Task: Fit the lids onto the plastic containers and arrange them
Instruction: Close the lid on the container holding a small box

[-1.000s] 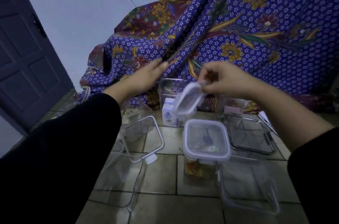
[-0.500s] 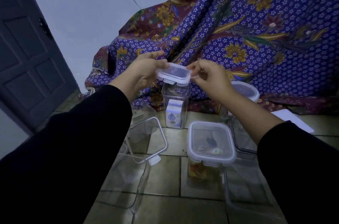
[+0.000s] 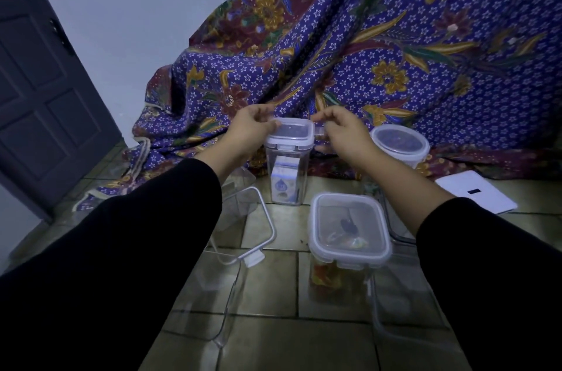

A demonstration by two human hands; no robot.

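A tall clear container (image 3: 287, 176) with a small carton inside stands on the tiled floor. Its white-rimmed lid (image 3: 290, 135) sits on top of it. My left hand (image 3: 251, 130) grips the lid's left edge, and my right hand (image 3: 340, 135) pinches the lid's right clip. A square lidded container (image 3: 348, 227) with colourful contents stands nearer to me. A round lidded container (image 3: 400, 142) stands at the back right. Open clear containers lie at the lower left (image 3: 213, 288) and lower right (image 3: 407, 319), and a loose clear lid (image 3: 252, 218) rests beside my left sleeve.
A purple patterned cloth (image 3: 395, 51) drapes over something behind the containers. A white flat device (image 3: 476, 194) lies on the floor at the right. A dark door (image 3: 39, 81) is at the left.
My right hand carried the lid up to the tall container, my left hand joined it, and the lid now sits down on the container's rim.
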